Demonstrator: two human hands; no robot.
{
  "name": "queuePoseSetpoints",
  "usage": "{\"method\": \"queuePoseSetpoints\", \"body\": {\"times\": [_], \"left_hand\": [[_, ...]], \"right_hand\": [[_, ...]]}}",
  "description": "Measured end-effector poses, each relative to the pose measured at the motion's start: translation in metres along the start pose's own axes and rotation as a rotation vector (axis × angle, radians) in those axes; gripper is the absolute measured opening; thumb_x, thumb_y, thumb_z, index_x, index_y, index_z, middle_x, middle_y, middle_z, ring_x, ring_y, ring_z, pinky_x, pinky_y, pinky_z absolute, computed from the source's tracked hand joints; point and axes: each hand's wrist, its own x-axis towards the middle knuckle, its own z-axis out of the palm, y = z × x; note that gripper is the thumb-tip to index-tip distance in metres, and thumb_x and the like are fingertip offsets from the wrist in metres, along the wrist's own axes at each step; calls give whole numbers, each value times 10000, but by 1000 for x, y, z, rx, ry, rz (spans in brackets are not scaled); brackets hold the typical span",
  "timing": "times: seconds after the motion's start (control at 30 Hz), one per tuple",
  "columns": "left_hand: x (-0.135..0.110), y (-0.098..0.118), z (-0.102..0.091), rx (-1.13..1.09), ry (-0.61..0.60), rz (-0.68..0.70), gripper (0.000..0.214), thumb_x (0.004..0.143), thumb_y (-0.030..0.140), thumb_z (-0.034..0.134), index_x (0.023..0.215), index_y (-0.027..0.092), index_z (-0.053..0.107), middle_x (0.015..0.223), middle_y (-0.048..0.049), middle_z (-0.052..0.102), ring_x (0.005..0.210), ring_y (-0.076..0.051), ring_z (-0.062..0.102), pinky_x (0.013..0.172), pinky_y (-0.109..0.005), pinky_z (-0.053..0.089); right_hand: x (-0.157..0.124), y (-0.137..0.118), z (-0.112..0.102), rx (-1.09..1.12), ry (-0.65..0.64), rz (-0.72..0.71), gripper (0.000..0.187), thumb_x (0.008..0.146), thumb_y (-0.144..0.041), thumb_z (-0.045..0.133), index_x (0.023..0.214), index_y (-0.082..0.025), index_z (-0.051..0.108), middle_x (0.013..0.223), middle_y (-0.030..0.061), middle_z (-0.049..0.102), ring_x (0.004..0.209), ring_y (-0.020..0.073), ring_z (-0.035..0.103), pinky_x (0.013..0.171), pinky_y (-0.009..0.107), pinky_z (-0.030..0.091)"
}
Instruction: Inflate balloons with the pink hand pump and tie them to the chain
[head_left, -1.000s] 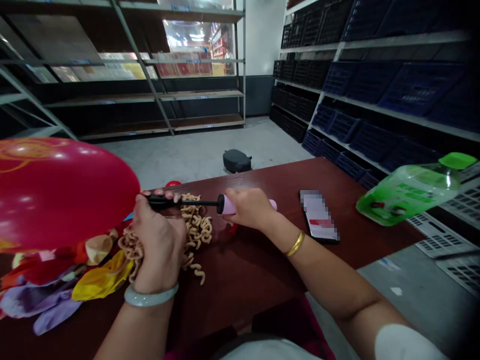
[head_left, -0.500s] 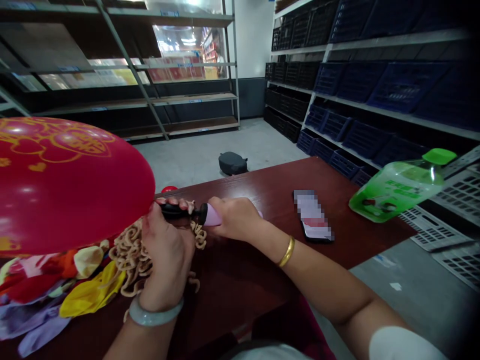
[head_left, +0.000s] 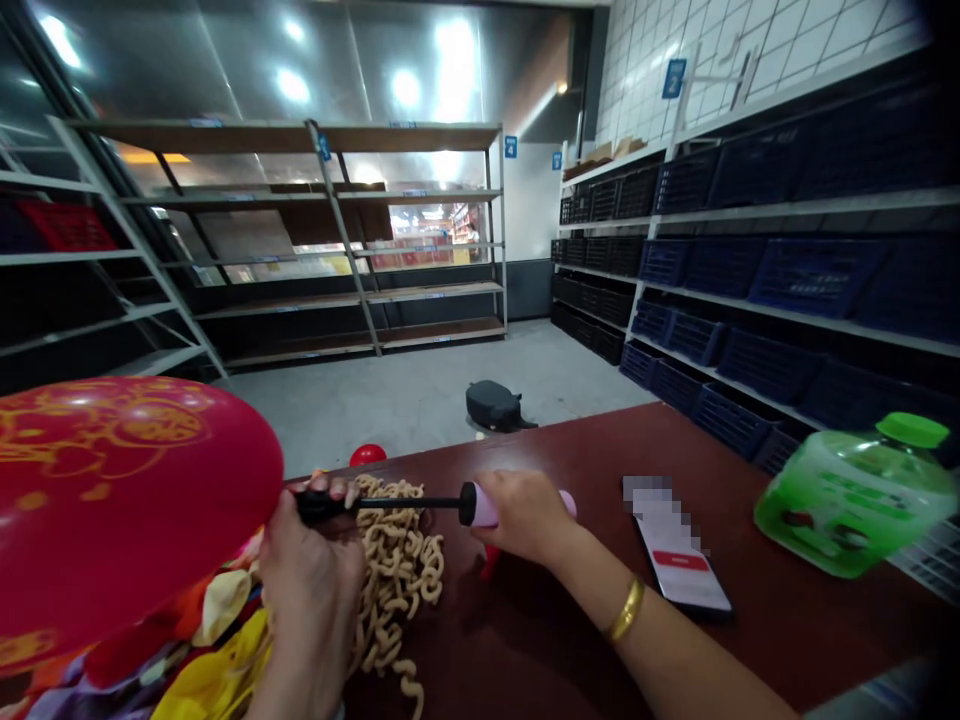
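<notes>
A large red balloon [head_left: 112, 510] with gold print fills the lower left. My left hand [head_left: 311, 590] is closed round the black nozzle end of a hand pump [head_left: 390, 503] where it meets the balloon's neck. My right hand [head_left: 529, 515] grips the pump's pink barrel, pulled out to the right so the thin black rod shows between the hands. Both hands rest over a dark red table [head_left: 570, 640]. A heap of beige plastic chain links [head_left: 397, 575] lies under the pump.
Limp balloons [head_left: 187, 660] in yellow, orange and purple lie at the lower left. A phone [head_left: 679, 560] lies right of my right arm, a green bottle [head_left: 855, 500] further right. Metal shelving and blue crates line the room; a dark bag [head_left: 495, 405] and red ball [head_left: 367, 455] sit on the floor.
The view has tilted up, showing more ceiling and shelves. My right hand has drawn the pink barrel out to the right again after pushing it in. My left hand keeps its hold at the nozzle.
</notes>
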Motion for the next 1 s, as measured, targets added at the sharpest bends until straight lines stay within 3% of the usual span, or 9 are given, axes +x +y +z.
{"method": "queuePoseSetpoints", "body": {"times": [0.3, 0.47, 0.67, 0.87, 1.0], "left_hand": [[-55, -59, 0, 29, -39, -173, 190, 735, 264, 708, 812, 185, 554, 737, 8, 541, 638, -127, 536, 626, -269, 501], [-70, -64, 5, 19, -73, -181, 213, 732, 301, 721, 806, 195, 551, 731, 8, 541, 629, -127, 538, 623, -282, 499], [-46, -41, 10, 36, -93, -72, 228, 737, 292, 687, 787, 187, 491, 690, 18, 515, 582, -115, 512, 544, -254, 443], [4, -6, -12, -5, -49, 94, 222, 746, 277, 653, 789, 186, 455, 665, 31, 511, 564, -109, 519, 528, -244, 407], [11, -2, -16, -20, -38, 109, 217, 737, 271, 642, 793, 187, 450, 658, 33, 510, 556, -109, 514, 518, -238, 391]], "right_hand": [[-6, -17, 6, 5, 25, 10, 360, 747, -488, 630, 974, -220, 549, 873, 46, 679, 764, 247, 658, 628, 307, 404], [-8, -26, 8, 37, 34, 3, 345, 780, -494, 606, 979, -219, 541, 887, 47, 686, 786, 239, 668, 620, 293, 390], [-7, -21, 8, 31, 53, -21, 360, 813, -544, 573, 1004, -240, 545, 917, 31, 694, 821, 233, 673, 632, 291, 397], [-4, -5, 11, -39, 22, -15, 395, 810, -559, 579, 1033, -235, 546, 953, 55, 696, 881, 254, 669, 693, 310, 415], [-3, 1, 12, -73, 34, -21, 394, 812, -571, 564, 1014, -234, 536, 933, 55, 692, 861, 256, 670, 682, 321, 415]]}}
